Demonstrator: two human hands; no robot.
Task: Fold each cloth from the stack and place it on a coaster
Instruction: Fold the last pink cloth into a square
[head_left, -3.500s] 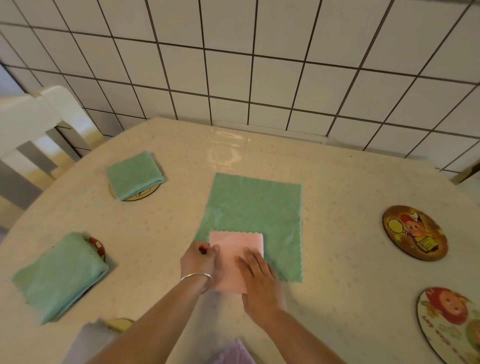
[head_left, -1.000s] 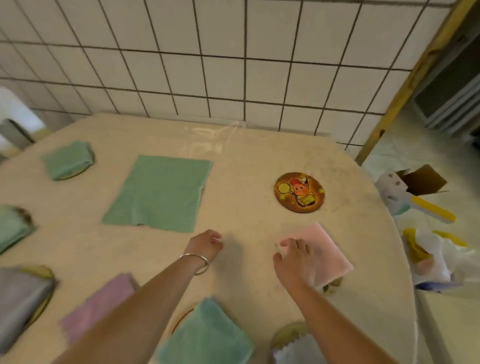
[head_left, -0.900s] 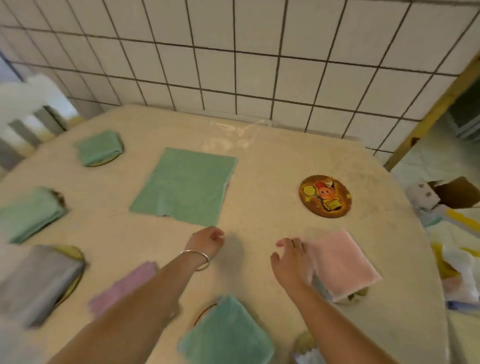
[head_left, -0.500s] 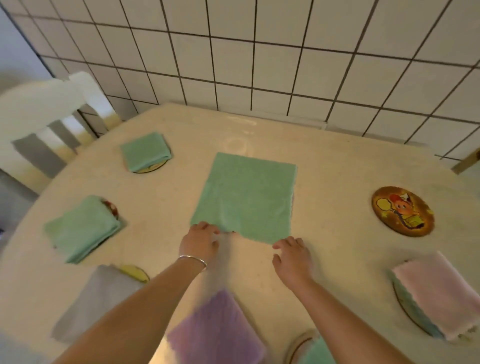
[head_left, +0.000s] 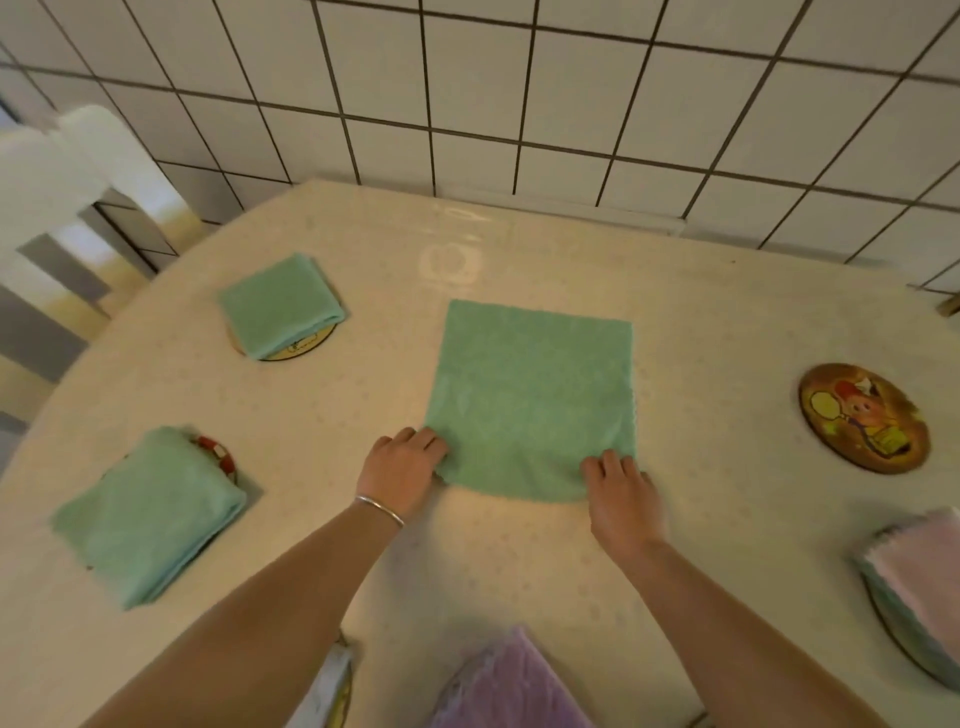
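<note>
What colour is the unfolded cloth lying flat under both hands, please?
Mint green, seen best in the head view: the unfolded cloth.

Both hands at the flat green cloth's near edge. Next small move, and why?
Probably lift the near edge and fold it away toward the wall: the green cloth lies flat and unfolded, left hand and right hand sit on its near corners, and the bare coaster waits.

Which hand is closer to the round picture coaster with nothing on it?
The right hand. It rests on the flat green cloth's near right corner, nearer the empty cartoon coaster. The left hand is at the cloth's opposite corner, farther away.
</note>
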